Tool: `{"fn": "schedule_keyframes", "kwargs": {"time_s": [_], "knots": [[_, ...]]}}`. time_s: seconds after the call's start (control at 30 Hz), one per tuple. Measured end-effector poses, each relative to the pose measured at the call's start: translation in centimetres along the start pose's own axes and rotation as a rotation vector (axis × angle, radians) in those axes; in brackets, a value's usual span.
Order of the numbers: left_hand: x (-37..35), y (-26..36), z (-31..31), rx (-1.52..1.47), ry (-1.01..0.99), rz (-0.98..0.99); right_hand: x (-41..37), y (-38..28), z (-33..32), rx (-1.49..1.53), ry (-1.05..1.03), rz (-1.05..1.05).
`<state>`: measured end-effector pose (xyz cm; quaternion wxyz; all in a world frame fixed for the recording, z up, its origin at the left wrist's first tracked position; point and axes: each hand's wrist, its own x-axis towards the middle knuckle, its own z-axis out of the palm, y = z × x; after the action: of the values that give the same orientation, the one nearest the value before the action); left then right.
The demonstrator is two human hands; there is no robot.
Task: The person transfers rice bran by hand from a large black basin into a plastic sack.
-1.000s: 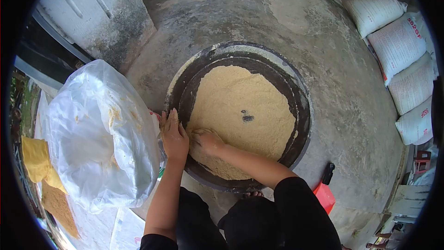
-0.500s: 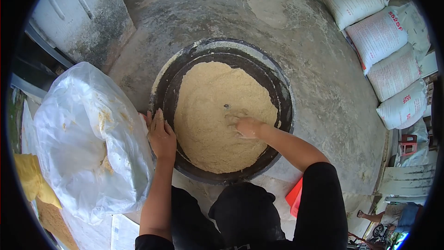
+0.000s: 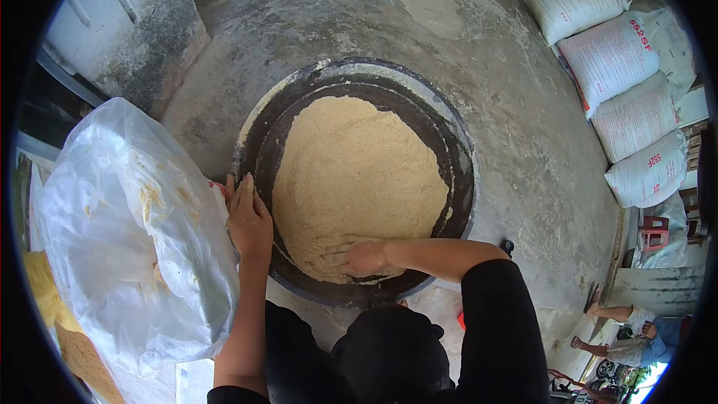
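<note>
A round black tub (image 3: pixel 465 151) stands on the floor before me, holding a wide bed of pale yellow, crumbly meal (image 3: pixel 359 172). My right hand (image 3: pixel 364 258) is in the meal near the tub's near side, fingers stretched to the left and partly sunk in it. Dark tub surface shows just below that hand. My left hand (image 3: pixel 250 226) rests on the tub's left rim with its fingers extended. Close by on the left is a large clear plastic bag (image 3: pixel 134 224) with yellowish residue on it; its mouth gapes.
Stacked white printed sacks (image 3: pixel 609 56) line the right side. A red plastic stool (image 3: pixel 654 233) is beyond them. At lower right another person (image 3: pixel 636 329) is partly in view. A whitewashed pillar (image 3: pixel 127 22) rises at upper left; a yellow sack (image 3: pixel 46 292) lies at far left.
My right hand has swept from the middle of the meal toward me and to the left. The small dark spot in the middle no longer shows. My left hand stays at the rim.
</note>
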<state>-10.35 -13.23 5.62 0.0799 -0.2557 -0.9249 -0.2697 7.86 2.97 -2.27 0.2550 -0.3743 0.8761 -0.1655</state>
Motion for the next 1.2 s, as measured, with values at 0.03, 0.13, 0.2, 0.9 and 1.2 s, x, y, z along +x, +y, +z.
{"fn": "schedule_keyframes", "kwargs": {"time_s": [0.03, 0.13, 0.2, 0.9, 1.2], "knots": [[0.3, -0.1, 0.1, -0.001, -0.002, 0.008, 0.7, 0.2, -0.8, 0.001, 0.006, 0.006], [0.5, -0.5, 0.3, 0.002, -0.013, 0.033, 1.9, 1.4, -2.4, -0.117, -0.112, 0.007], [0.9, -1.1, 0.4, -0.017, -0.014, 0.044, 2.7, 3.1, -1.8, -0.079, 0.003, 0.036], [1.3, -1.5, 0.2, -0.043, 0.022, 0.095, -6.8, 1.1, 1.1, 0.202, -0.004, 0.040], [1.2, -2.2, 0.6, -0.055, 0.021, 0.047, -5.4, 5.9, -6.5, -0.024, -0.164, 0.305]]}}
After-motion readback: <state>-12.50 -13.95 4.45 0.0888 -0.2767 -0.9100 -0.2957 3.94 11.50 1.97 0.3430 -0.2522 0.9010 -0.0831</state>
